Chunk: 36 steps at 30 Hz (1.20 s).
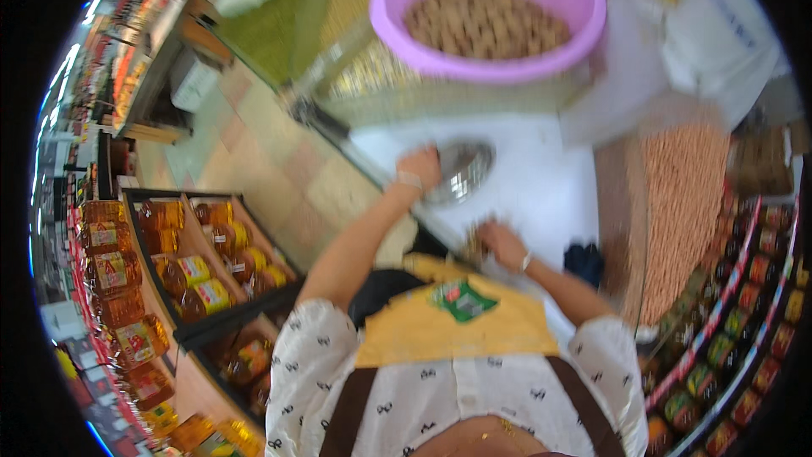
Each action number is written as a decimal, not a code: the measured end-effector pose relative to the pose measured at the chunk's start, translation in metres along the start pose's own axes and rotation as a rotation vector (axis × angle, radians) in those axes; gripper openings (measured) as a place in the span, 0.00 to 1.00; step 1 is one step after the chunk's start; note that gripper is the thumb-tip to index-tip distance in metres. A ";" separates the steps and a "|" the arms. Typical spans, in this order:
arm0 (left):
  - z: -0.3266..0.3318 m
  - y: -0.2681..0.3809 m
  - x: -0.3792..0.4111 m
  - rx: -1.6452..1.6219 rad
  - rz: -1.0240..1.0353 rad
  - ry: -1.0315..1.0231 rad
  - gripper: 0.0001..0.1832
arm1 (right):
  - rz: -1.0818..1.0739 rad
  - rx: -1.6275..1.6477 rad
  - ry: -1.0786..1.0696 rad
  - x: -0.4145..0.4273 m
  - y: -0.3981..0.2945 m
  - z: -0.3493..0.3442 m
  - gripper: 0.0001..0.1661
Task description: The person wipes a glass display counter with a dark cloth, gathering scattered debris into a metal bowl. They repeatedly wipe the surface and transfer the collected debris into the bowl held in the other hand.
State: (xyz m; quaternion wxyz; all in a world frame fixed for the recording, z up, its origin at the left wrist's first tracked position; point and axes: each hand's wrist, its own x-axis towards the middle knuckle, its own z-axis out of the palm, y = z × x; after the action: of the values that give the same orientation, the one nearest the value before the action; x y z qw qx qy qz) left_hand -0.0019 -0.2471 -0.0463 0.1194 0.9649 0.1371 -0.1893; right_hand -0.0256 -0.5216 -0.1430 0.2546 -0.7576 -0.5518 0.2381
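Observation:
My left hand (420, 168) grips the near-left rim of a shiny round metal bowl (466, 171). The bowl is over a white surface (539, 171) in front of me, and its contents are blurred. Lower down, by the near edge of that surface, is my right hand (503, 245). Its fingers are at a small brownish mass (474, 242), too blurred to name; whether they grip it is unclear. Beyond the bowl stands a large purple plastic basin (488, 70), partly filled with brown nut-like pieces (485, 22).
Pinkish-brown peanut-like goods (685, 216) fill a bin on the right, beside rows of jars (704, 381). Grain-like goods (374, 73) lie beyond the white surface. Bottled oil (203, 292) stands in a wooden rack at left. A dark bundle (583, 263) is near my right forearm.

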 end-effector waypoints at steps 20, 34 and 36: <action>-0.013 0.011 -0.018 0.003 0.163 0.020 0.16 | -0.291 -0.379 -0.039 -0.007 -0.021 -0.006 0.20; 0.001 0.001 -0.010 0.012 0.149 0.024 0.17 | 0.237 -0.239 0.335 -0.037 -0.009 -0.021 0.33; -0.005 0.008 -0.011 -0.011 0.156 0.037 0.17 | 0.245 -0.255 0.312 -0.045 -0.007 -0.016 0.38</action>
State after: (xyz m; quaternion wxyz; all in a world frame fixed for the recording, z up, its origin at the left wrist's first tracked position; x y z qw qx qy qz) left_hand -0.0074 -0.2560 -0.0357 0.1364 0.9754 0.0647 -0.1607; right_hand -0.0329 -0.5646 -0.1228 0.2083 -0.8726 -0.4354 0.0757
